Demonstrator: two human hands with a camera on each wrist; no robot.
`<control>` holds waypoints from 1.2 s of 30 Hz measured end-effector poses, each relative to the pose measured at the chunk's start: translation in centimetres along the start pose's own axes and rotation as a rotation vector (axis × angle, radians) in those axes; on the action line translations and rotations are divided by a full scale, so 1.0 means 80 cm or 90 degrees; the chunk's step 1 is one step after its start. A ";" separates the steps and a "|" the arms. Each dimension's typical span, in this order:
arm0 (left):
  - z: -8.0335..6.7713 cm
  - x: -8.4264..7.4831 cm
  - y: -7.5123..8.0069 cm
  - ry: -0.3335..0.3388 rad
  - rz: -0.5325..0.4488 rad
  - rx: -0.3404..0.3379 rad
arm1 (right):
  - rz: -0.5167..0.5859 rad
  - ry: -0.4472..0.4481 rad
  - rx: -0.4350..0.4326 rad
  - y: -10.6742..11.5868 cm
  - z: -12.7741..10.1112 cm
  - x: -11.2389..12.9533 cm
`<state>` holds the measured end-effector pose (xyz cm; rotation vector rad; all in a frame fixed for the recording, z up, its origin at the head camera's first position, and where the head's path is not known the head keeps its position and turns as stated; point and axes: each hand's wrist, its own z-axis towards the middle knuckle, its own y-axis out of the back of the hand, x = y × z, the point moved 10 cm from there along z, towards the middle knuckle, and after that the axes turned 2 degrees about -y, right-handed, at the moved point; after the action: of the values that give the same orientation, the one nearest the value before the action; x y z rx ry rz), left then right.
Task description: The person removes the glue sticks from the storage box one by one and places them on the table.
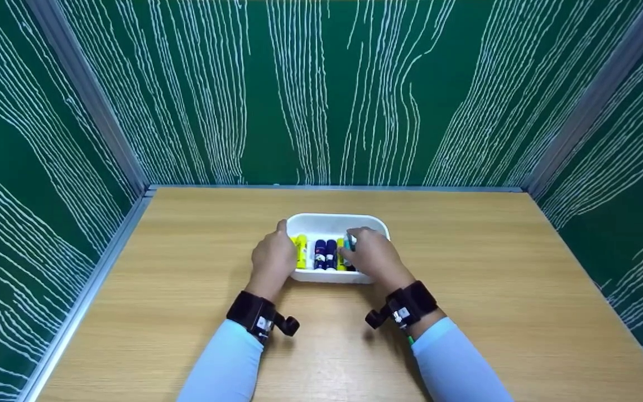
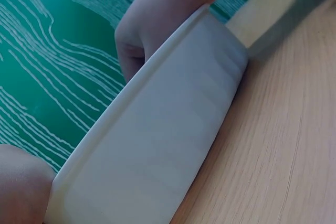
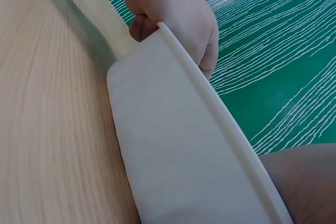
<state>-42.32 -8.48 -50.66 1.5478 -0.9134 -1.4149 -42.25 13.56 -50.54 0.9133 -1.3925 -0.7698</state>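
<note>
A white plastic tray [image 1: 321, 275] with rounded corners stands on the table. My left hand [image 1: 274, 257] grips its left end, and in the right wrist view the left hand [image 3: 176, 17] has fingers outside the wall at the rim. Inside lie small capped sticks: yellow sticks [image 1: 301, 251] at the left, two dark blue sticks [image 1: 320, 254] with white labels in the middle, and another yellow stick [image 1: 340, 258]. Reaching over the right end, my right hand [image 1: 376, 254] pinches a teal stick [image 1: 348, 245], mostly hidden by its fingers. The left wrist view hides the right hand's [image 2: 157, 24] fingertips behind the rim.
The wooden table [image 1: 187, 251] lies beneath the tray. Green panels [image 1: 355, 89] with wavy white lines rise at the back and both sides, joined by metal corner posts [image 1: 84, 84]. Each wrist wears a black camera strap [image 1: 252, 312].
</note>
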 end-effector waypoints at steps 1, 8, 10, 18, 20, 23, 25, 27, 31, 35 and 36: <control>0.000 0.000 0.000 0.001 0.000 0.001 | 0.001 -0.002 0.002 0.000 0.000 0.000; 0.000 -0.001 0.000 0.001 -0.003 -0.001 | 0.007 -0.016 0.015 -0.002 0.002 -0.004; 0.000 -0.001 0.000 0.002 -0.002 0.001 | 0.005 -0.014 0.013 -0.001 0.002 -0.003; 0.000 0.001 0.000 -0.005 -0.003 -0.010 | 0.001 0.011 -0.003 0.002 0.002 -0.001; 0.000 0.001 0.000 -0.007 -0.005 -0.013 | 0.003 0.011 -0.005 0.003 0.001 0.000; 0.001 0.001 -0.001 -0.003 -0.002 -0.009 | 0.016 -0.005 0.005 0.003 0.000 -0.001; 0.001 0.001 -0.001 -0.001 -0.003 -0.005 | 0.020 -0.010 0.009 0.004 0.000 -0.001; 0.001 0.001 -0.001 0.001 -0.002 -0.002 | 0.024 -0.015 0.016 0.005 -0.001 -0.002; 0.000 0.001 -0.002 0.009 -0.008 0.006 | 0.032 -0.027 0.033 0.008 -0.002 -0.003; 0.000 0.002 -0.003 0.020 -0.014 0.014 | 0.037 -0.043 0.045 0.013 -0.005 -0.004; -0.001 0.002 -0.003 0.022 -0.015 0.015 | 0.036 -0.046 0.045 0.015 -0.006 -0.004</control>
<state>-42.26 -8.55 -50.95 1.6004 -0.8981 -1.3941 -41.87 14.44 -49.64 0.9050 -1.5101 -0.7205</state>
